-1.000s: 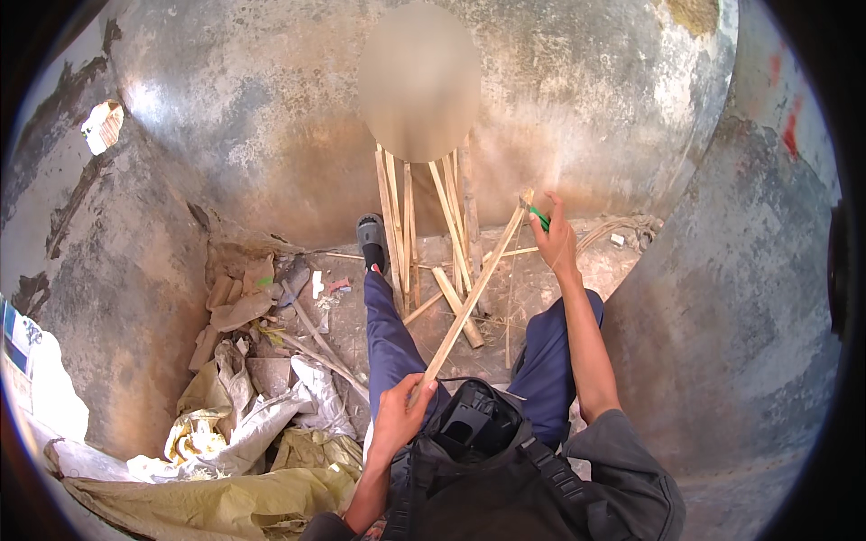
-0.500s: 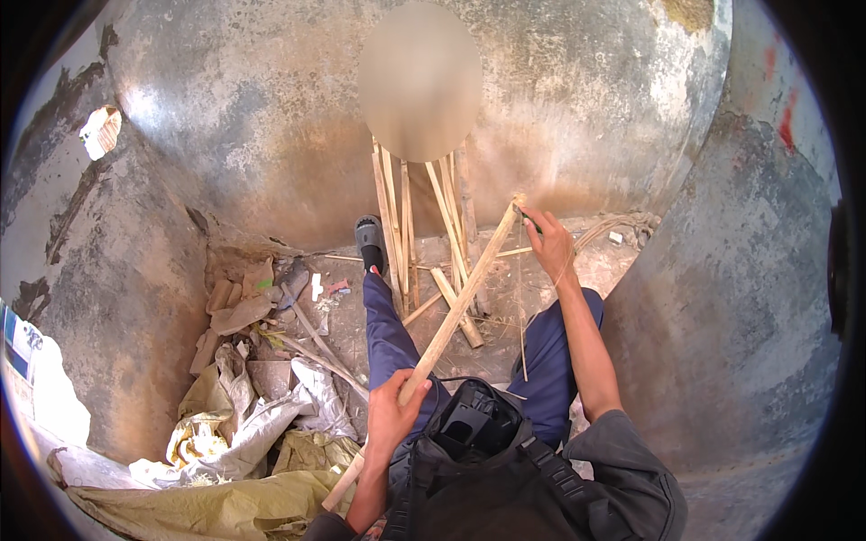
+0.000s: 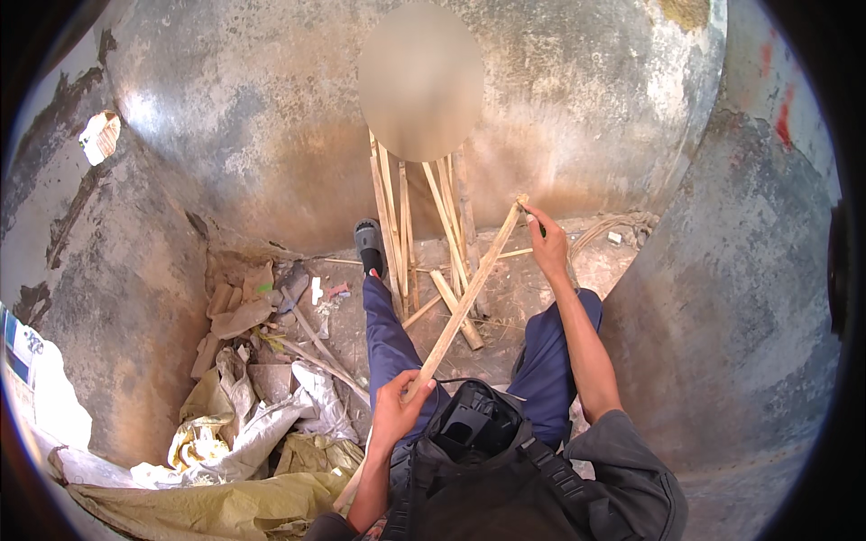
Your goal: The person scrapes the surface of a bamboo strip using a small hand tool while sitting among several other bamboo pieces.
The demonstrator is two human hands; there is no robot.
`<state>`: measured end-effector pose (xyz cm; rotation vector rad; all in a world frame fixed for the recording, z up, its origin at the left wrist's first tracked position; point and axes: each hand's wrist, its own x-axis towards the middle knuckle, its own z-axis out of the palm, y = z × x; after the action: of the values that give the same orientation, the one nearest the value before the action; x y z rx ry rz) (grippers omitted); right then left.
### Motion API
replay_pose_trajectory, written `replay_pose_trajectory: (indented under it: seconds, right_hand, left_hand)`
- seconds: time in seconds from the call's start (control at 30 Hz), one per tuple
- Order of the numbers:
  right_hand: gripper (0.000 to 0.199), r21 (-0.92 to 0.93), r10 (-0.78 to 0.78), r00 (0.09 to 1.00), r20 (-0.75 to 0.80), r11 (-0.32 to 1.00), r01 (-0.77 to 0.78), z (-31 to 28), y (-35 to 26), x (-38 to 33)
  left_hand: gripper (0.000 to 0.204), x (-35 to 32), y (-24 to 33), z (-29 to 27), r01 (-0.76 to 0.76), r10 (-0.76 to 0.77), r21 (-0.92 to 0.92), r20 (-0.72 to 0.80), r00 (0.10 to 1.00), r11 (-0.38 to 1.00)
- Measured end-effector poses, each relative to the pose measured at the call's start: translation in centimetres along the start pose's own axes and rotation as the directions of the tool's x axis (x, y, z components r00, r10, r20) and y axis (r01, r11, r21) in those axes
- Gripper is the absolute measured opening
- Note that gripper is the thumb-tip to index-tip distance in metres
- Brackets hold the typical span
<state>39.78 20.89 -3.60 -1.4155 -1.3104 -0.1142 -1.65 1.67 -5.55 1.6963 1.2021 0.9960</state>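
A long pale bamboo slat point(image 3: 465, 307) slants across my lap, from below my left forearm up to a frayed far end at the right. My left hand point(image 3: 397, 406) is closed round its lower part, thumb on top. At the far end, my right hand point(image 3: 548, 245) is closed on a small dark-handled tool point(image 3: 541, 230). Its tip meets the slat's edge just below the frayed end; the fingers hide most of it, so its exact kind cannot be made out.
Several slats point(image 3: 388, 225) lean against the rounded wall point(image 3: 271, 117) ahead. A short thick piece point(image 3: 457, 309) lies between my legs. Sacks point(image 3: 262, 433) and rubble point(image 3: 239, 311) fill the left side. Coiled strips point(image 3: 604, 230) lie at the far right, by another curved wall point(image 3: 713, 298).
A thin strip that hung below the slat's far end no longer shows. My right hand has turned slightly and stays at that end; my left hand keeps its hold, nearly still.
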Motion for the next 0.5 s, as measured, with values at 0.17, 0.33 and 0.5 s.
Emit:
replay_pose_trajectory:
  seconds: [0.17, 0.33, 0.5]
  right_hand:
    - [0.032, 0.278, 0.176, 0.98, 0.098, 0.94, -0.197, 0.2, 2.9, 0.6]
    - [0.04, 0.542, 0.41, 0.825, 0.388, 0.622, -0.565, -0.1, 1.9, 0.7]
    - [0.048, 0.589, 0.388, 0.704, 0.595, 0.386, -0.71, -1.7, 1.7, 1.2]
  left_hand:
    - [0.031, 0.5, -1.6, 0.4, 0.197, -0.162, -0.2, 0.178, 0.971, 0.96]
    - [0.03, 0.2, -1.8, 0.1, 0.261, -0.21, -0.236, 0.22, 0.953, 0.936]
    - [0.028, 0.0, -1.9, -0.5, 0.335, -0.247, -0.309, 0.289, 0.925, 0.89]
